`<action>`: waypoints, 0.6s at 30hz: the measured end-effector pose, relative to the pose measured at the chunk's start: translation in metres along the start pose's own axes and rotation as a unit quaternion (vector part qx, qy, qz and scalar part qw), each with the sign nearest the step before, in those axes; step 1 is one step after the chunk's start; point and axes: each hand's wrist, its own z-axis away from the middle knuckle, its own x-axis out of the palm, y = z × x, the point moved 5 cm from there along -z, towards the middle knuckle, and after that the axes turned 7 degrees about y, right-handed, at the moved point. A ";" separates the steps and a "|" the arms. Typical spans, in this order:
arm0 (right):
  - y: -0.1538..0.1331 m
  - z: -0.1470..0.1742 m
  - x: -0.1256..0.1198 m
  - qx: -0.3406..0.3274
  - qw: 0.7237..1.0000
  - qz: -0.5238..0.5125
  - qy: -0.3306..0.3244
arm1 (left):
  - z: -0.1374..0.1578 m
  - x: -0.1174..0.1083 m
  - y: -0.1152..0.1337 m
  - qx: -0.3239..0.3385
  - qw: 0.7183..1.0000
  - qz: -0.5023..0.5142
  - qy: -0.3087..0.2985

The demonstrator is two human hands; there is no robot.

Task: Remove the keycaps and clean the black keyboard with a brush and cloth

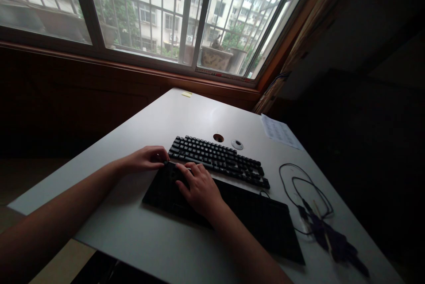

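A black keyboard base [265,222] lies at an angle on the white table, and the part of it that shows carries no keycaps. Just beyond it, loose black keycaps [215,155] are laid out in keyboard order. At the base's far left corner, my left hand [151,158] is closed in a pinch on a small dark piece that looks like a keycap [166,163]. My right hand [199,186] rests over the left part of the base, fingers stretched and thumb apart. Its palm hides some of the base beneath.
On the right of the white table [133,204] lie a coiled black cable [308,182], a dark purple cloth [335,239] and a thin stick [327,242]. Printed paper [280,131] lies at the far right edge. A cable hole [218,138] and a round cover [237,144] sit behind the keycaps.
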 end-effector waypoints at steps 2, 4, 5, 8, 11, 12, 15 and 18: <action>0.000 0.000 0.000 -0.001 1.000 0.001 0.004 | 0.000 0.000 0.001 0.003 1.000 0.001 0.000; 0.000 0.000 0.001 -0.004 1.000 0.004 0.003 | 0.000 0.000 0.002 0.004 1.000 0.001 0.000; 0.000 0.000 0.001 -0.004 1.000 0.005 0.003 | 0.000 0.000 0.002 0.004 1.000 0.000 0.000; 0.001 0.000 0.001 0.002 1.000 0.004 0.005 | 0.000 0.000 0.001 0.006 1.000 -0.002 0.001; 0.001 -0.001 0.001 0.001 1.000 0.002 -0.001 | 0.001 0.000 0.000 0.006 1.000 0.002 0.003; 0.001 -0.001 0.000 0.001 1.000 0.001 -0.002 | 0.001 0.000 0.000 0.005 1.000 0.004 0.002; 0.000 -0.001 -0.001 0.000 1.000 -0.002 -0.001 | 0.001 0.001 0.000 0.000 1.000 0.016 0.001; -0.001 -0.001 0.000 -0.002 1.000 0.002 -0.003 | 0.001 0.001 -0.001 -0.004 1.000 0.020 0.000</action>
